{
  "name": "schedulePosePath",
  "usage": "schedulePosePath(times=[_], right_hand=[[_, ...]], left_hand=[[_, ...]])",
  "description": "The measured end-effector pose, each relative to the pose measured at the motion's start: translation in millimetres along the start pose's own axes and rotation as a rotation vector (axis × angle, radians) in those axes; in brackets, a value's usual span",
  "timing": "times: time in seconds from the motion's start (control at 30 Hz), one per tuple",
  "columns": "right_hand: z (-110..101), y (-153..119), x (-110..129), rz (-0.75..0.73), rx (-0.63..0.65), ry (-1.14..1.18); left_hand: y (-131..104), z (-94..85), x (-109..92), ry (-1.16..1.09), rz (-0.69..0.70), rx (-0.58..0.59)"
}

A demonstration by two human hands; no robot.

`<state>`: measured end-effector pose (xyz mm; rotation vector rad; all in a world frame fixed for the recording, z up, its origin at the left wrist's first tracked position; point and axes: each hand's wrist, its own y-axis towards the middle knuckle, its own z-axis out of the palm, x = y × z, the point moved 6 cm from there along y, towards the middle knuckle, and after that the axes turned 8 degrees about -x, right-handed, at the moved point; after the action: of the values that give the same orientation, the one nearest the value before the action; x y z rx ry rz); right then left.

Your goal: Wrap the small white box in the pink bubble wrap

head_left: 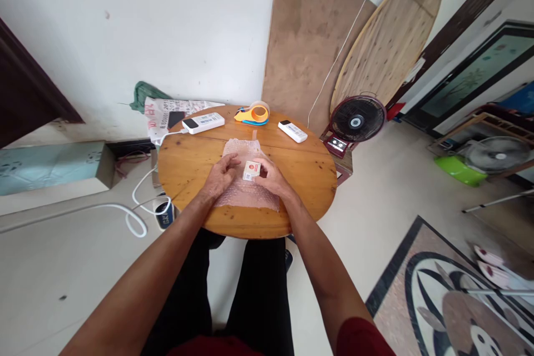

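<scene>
Round varnished wooden table: pink bubble-wrap sheet under both hands; left hand and right hand pinching small white-and-red printed box between them.

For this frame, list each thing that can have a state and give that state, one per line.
Small box: closed, lying on the bubble wrap, held between both hands.
Bubble wrap: spread flat on the table, not folded over the box.
Left hand: fingers on the box's left side.
Right hand: fingers on the box's right side.
Tape dispenser: untouched, at the far edge.
Fan: on the floor; running or not, unclear.
</scene>
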<state>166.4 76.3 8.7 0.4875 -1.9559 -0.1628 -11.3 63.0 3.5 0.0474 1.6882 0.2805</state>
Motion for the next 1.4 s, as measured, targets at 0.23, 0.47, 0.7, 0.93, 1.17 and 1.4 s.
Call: schedulePosePath(times=[0.23, 0.47, 0.7, 0.93, 1.17, 1.4], right_hand=[[0, -2, -1, 0.049, 0.026, 0.034], [1, -3, 3, 0.110, 0.044, 0.126], [1, -2, 2, 0.082, 0.037, 0.129], [2, 0, -5, 0.049, 0.032, 0.103], [2, -2, -4, 0.076, 0.047, 0.105], [0, -5, 6, 0.084, 0.078, 0.139]], left_hand=[[-1, -0.8, 0, 0.025, 0.015, -0.009], [-1, 0.0, 1, 0.028, 0.008, 0.001], [-1, 0.0, -2, 0.038, 0.010, 0.003], [0, 1.1, 3, 0.053, 0.022, 0.009], [1, 0.5, 6, 0.084, 0.040, 0.006], [1, 0.1, -7, 0.142, 0.027, -0.004]])
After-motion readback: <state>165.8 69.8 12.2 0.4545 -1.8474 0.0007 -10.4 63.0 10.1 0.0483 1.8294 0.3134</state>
